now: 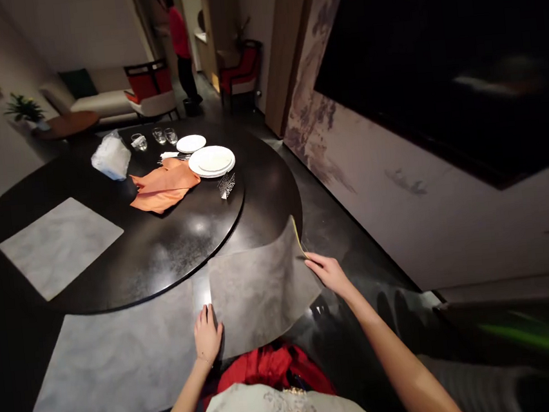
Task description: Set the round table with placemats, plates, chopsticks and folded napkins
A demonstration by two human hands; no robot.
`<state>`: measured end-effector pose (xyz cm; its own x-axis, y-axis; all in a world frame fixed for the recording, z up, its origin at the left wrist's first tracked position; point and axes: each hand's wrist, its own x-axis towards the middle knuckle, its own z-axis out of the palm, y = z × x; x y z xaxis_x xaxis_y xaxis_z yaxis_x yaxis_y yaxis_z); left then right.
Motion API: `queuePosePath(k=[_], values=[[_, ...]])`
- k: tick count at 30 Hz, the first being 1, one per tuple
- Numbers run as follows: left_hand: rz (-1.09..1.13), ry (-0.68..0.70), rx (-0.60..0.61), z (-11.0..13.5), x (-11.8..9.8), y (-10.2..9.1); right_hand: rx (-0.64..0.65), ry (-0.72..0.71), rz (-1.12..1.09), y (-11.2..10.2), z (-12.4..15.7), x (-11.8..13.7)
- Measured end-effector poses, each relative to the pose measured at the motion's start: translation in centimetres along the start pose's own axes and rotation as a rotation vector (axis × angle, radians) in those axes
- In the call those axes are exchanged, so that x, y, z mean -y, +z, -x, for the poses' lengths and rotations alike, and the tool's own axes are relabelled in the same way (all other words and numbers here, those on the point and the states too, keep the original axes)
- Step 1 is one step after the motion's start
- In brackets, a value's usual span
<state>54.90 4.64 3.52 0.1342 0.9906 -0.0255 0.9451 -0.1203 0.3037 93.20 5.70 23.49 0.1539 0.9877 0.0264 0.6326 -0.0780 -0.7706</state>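
Observation:
A grey placemat [263,291] lies at the near edge of the dark round table, its right side lifted and bent upward. My right hand [327,271] pinches that raised right edge between thumb and fingers. At the mat's left edge my left hand [208,335] lies with its fingers stretched forward, holding nothing visible. Left of that hand spreads a second grey placemat [119,363], flat along the table edge. A third placemat [62,246] rests on the raised turntable [182,260].
On the turntable are orange napkins [166,185], stacked white plates [212,161], glasses [165,136], a plastic-wrapped bundle [111,157] and a patterned metal holder [227,186]. A red chair seat [271,368] is below me. A person [179,40] stands far back. A large screen [460,65] hangs right.

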Motion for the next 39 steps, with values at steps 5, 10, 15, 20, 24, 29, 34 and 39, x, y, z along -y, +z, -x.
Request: queuePosePath(k=[5,10,15,20,24,29,34,39], values=[[0.005,-0.066,0.027,-0.6,-8.7,3.5,-0.105,-0.037,0.015,-4.6,-11.8,-4.4],[-0.028,-0.178,-0.023,-6.7,-18.3,6.5,-0.066,0.177,0.314,-6.4,-25.2,-13.4],[-0.008,-0.409,-0.101,-14.9,-27.5,8.6,0.095,0.177,0.518,-8.5,-37.9,-18.6],[0.050,-0.564,-0.074,-23.1,-36.0,9.3,0.191,0.113,0.605,-11.9,-51.0,-21.6],[0.144,-0.602,0.003,-29.2,-41.4,9.4,0.268,0.099,0.704,-12.2,-61.7,-21.8],[0.217,-0.563,0.077,-34.9,-47.2,10.6,0.416,-0.073,0.799,-9.3,-74.1,-19.0],[0.174,-0.801,0.030,-41.7,-52.4,12.2,0.664,-0.331,0.906,-6.1,-84.8,-17.6],[0.193,-0.928,0.042,-50.1,-56.2,11.6,0.844,-0.573,0.978,-6.7,-94.6,-18.9]])
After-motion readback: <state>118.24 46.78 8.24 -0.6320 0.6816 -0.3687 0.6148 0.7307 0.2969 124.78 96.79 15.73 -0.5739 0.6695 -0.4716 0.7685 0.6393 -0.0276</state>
